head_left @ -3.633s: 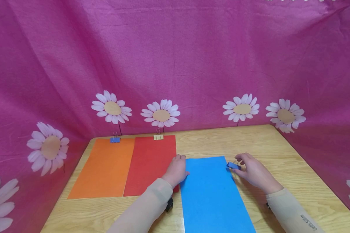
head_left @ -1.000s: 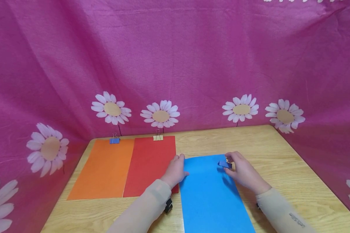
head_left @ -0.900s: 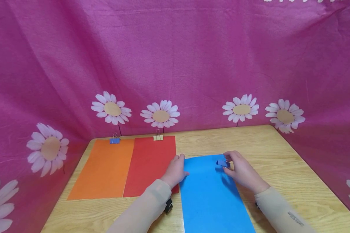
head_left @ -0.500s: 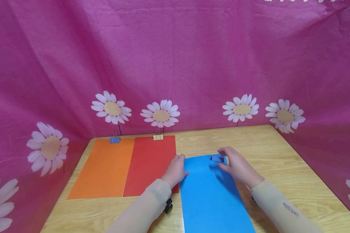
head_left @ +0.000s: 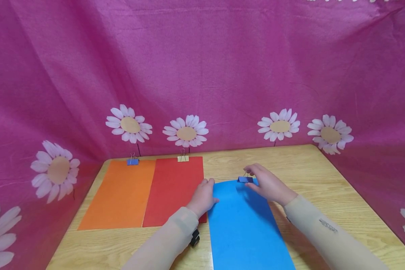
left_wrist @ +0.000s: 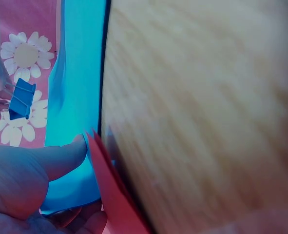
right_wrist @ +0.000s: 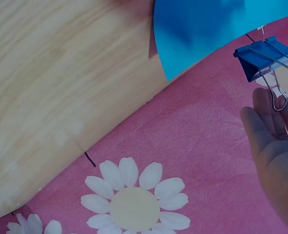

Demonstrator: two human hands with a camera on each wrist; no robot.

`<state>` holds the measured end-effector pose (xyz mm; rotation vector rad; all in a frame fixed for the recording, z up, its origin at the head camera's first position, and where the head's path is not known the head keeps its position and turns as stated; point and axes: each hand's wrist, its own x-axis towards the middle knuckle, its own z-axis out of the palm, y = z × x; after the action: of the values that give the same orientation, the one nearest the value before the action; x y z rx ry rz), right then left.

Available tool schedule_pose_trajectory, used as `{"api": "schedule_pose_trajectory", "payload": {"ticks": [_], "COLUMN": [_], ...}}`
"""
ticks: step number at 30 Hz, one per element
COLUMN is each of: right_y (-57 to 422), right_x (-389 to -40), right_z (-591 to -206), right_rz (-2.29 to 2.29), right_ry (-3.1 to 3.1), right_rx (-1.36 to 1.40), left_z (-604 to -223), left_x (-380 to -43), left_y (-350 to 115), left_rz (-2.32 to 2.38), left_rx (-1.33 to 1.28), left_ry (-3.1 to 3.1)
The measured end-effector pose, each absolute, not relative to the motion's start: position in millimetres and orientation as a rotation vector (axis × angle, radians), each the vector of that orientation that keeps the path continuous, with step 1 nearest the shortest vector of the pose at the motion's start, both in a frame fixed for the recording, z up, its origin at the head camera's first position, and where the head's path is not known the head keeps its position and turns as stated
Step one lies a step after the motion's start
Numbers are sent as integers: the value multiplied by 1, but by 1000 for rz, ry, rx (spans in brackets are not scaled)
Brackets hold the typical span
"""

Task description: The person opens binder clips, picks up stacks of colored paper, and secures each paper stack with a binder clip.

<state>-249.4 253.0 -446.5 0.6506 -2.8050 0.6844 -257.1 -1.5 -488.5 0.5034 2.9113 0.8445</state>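
Observation:
A blue sheet of paper (head_left: 246,228) lies on the table, its far edge slightly raised. My left hand (head_left: 201,198) pinches its left edge near the far corner; in the left wrist view the thumb (left_wrist: 68,158) lies on top and the fingers curl beneath. By its wire handles my right hand (head_left: 270,183) holds a blue binder clip (head_left: 245,179) near the middle-right of the far edge. In both wrist views the clip appears apart from the paper, with its mouth facing away from the fingers.
Left of the blue sheet lie a red sheet (head_left: 175,191) with a pale yellow binder clip (head_left: 183,159) and an orange sheet (head_left: 118,195) with another blue binder clip (head_left: 132,162). Behind the wooden table (head_left: 300,161) hangs a pink cloth (head_left: 222,75) with daisies.
My right hand has carried the binder clip leftward and away from me, from beside the sheet's right edge to its far edge. The left hand stays at the sheet's left edge.

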Motion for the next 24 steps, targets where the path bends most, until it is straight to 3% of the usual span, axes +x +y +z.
{"api": "schedule_pose_trajectory", "payload": {"ticks": [24], "right_y": [245], "right_x": [-272], "right_z": [-441], "right_rz": [619], "right_ry": [-2774], "right_rx": [787], "left_z": [-489], "left_x": [-256], "left_y": [-1], "left_rz": [819], "left_rx": [521], "left_ry": [2926]}}
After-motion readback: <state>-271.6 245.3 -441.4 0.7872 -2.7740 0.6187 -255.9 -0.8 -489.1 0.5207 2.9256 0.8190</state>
